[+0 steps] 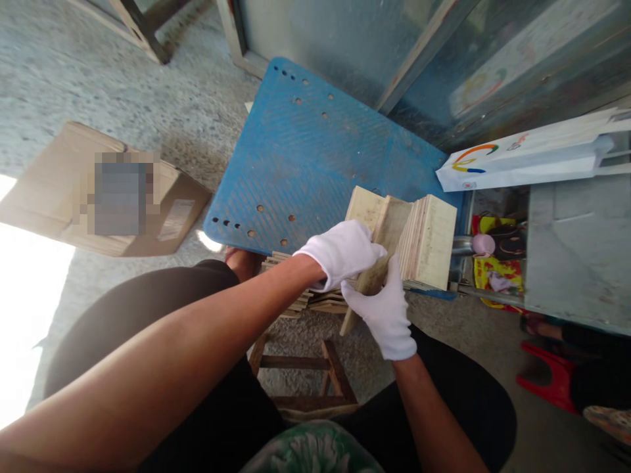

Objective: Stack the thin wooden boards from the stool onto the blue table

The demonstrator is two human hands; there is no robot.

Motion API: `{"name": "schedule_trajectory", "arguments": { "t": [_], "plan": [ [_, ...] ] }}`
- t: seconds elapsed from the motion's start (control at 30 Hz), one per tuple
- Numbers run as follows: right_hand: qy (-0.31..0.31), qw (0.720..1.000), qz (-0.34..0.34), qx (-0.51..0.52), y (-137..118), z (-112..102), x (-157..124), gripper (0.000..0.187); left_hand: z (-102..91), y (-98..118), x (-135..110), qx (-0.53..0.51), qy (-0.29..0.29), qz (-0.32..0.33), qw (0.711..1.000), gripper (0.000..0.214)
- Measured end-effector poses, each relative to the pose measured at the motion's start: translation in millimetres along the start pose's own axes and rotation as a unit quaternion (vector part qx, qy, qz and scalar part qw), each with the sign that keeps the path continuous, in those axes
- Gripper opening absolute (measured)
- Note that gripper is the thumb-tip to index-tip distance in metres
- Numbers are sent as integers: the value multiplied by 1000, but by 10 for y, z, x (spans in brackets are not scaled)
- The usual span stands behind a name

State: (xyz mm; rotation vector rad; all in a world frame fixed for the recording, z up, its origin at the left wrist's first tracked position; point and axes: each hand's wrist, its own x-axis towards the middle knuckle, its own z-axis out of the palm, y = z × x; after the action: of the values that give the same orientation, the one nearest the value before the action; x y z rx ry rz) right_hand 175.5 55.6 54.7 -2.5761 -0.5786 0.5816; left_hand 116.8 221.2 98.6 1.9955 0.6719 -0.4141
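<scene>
My left hand (340,249), in a white glove, has its fingers closed on a thin wooden board (373,279) near the table's front edge. From the other side, my gloved right hand (384,310) grips that board, thumb on the left and fingers on the right. The board stands tilted, and the gloves cover much of it. Close to the right hand leans a tight row of plywood boards (434,240), with another pale board (365,205) behind my left hand. Below my left wrist, more stacked boards (296,303) show partly.
The boards rest on a blue plastic table (315,157). At right lie a white paper bag (532,154) and a grey metal surface (576,249). A cardboard box (192,203) is on the floor at left. A wooden stool (296,362) and red stool (549,378) stand below.
</scene>
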Motion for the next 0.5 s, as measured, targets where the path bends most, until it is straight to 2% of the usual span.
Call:
{"name": "schedule_trajectory", "arguments": {
  "t": [0.1,0.23,0.37,0.43,0.5],
  "plan": [
    [-29,999,-9,32,-5,0,151,109,31,7,11,-31,43,-35,998,49],
    [-77,995,-9,56,-39,28,483,89,-26,49,-99,24,47,-36,998,52],
    [-92,990,20,108,-70,155,845,63,12,122,-260,140,-17,11,990,33],
    [-85,985,24,146,-58,247,1013,60,161,153,-295,174,-69,16,982,30],
    [-64,989,19,135,-26,345,1173,65,385,171,-293,186,-105,8,977,35]
  ]
}}
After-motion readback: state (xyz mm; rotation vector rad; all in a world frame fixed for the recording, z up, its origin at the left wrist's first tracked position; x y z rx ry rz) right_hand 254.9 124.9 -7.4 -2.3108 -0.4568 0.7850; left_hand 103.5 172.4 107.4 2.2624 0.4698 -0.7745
